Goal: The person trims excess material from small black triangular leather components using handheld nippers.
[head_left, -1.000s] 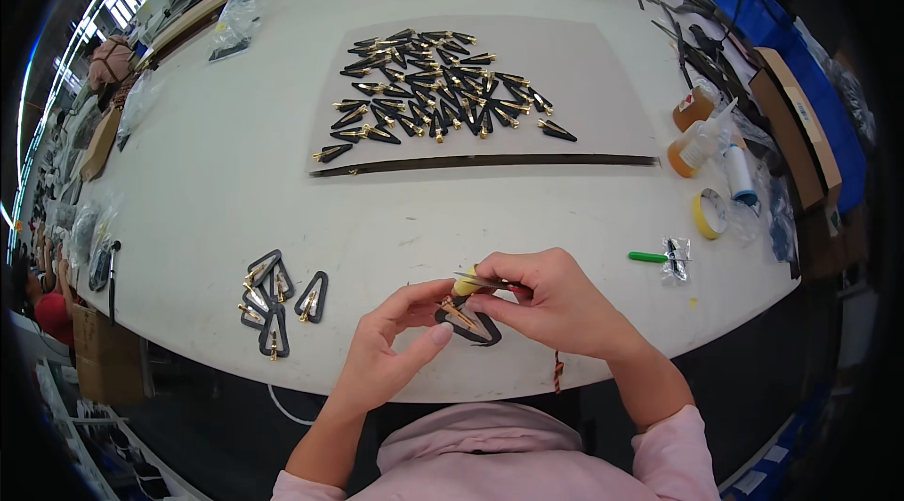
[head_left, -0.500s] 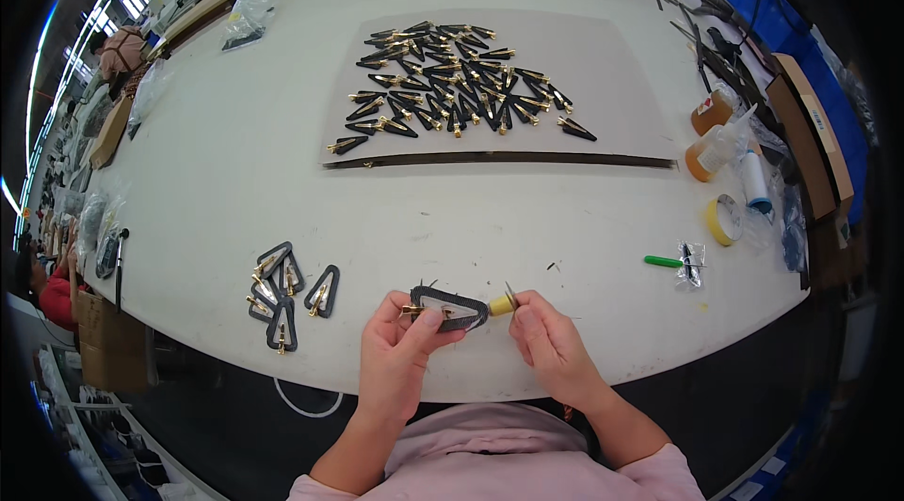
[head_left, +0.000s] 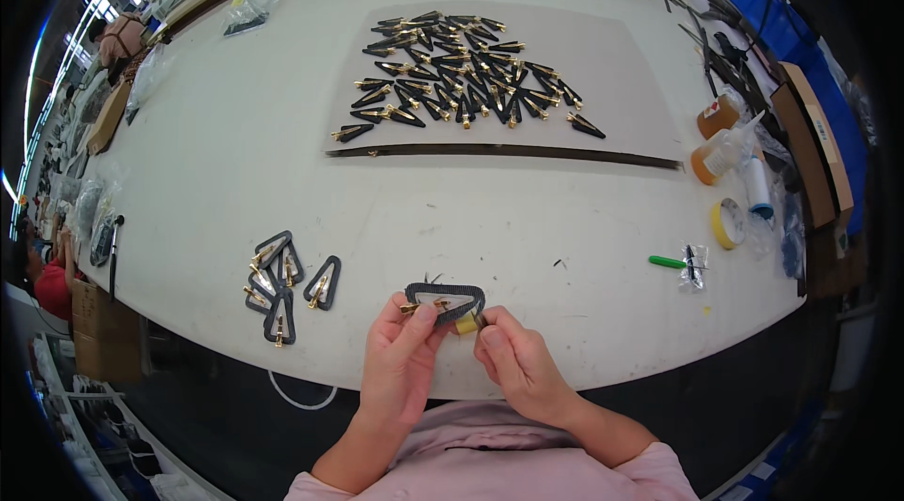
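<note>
Triangular clip (head_left: 445, 290), between both hands (head_left: 397, 355), left pinching it, right (head_left: 518, 357) gripping metal tool (head_left: 480, 320)

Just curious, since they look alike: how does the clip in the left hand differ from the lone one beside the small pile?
The held clip is pinched in the left fingers, which partly cover it; the lone clip lies uncovered on the table. The held clip runs mostly left-to-right; the lone clip runs mostly near-to-far. Both look triangular and dark-edged, with gold metal.
</note>
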